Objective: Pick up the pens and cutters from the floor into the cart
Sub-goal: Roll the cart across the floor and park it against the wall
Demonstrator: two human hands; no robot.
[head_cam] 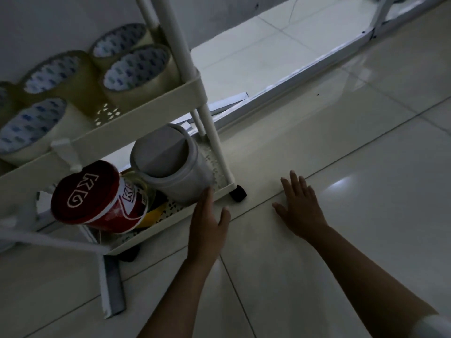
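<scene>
The white cart stands at the left on black wheels. Its bottom tray holds a grey lidded bin, a red tin lying tilted, and something yellow behind the tin. My left hand reaches to the bottom tray's front rim beside the grey bin, fingers straight, holding nothing. Over the floor tiles to the right of the cart, my right hand is spread flat and empty. No pens or cutters show on the floor in this dim view.
The cart's upper tray holds several rolls of clear tape. A black wheel sits at the cart's near corner. A white metal frame leg lies at the lower left; a long white rail runs along the floor behind.
</scene>
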